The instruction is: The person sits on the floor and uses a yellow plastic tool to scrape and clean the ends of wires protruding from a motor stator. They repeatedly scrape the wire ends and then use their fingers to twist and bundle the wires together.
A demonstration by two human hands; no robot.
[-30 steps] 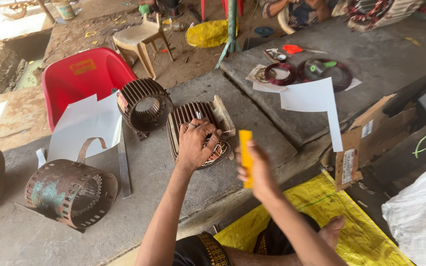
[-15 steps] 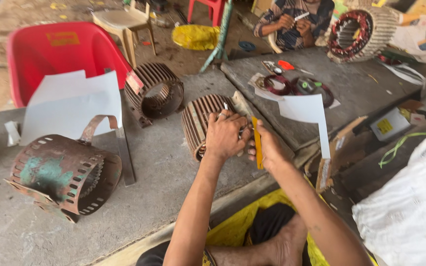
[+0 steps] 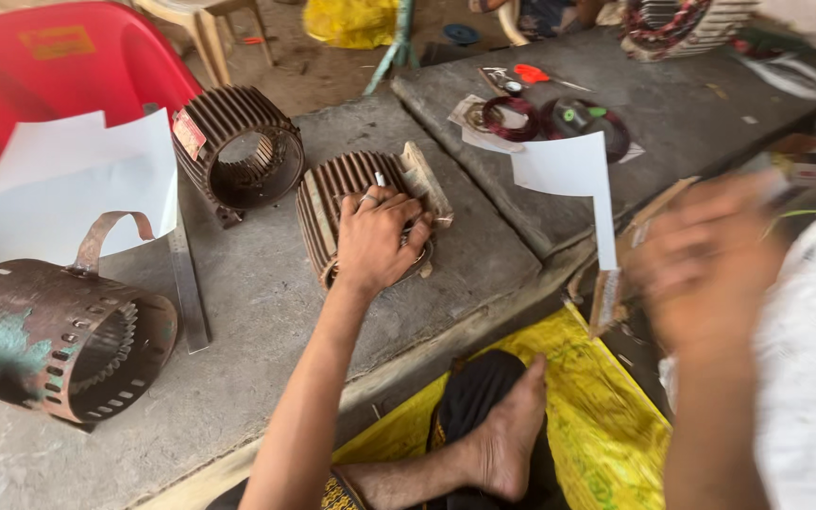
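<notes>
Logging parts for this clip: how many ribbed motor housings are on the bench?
3. One under the left hand, mid-bench; one behind it beside the white paper; a rusty, greenish one at the left edge. A wound stator at top right is not counted.

Daylight falls on a rough concrete slab (image 3: 238,312) that serves as a work surface. Behind it stand a red plastic chair (image 3: 40,66) and a pale plastic stool (image 3: 210,19) on dirt ground (image 3: 323,71). A yellow sheet (image 3: 597,406) covers the floor below.
</notes>
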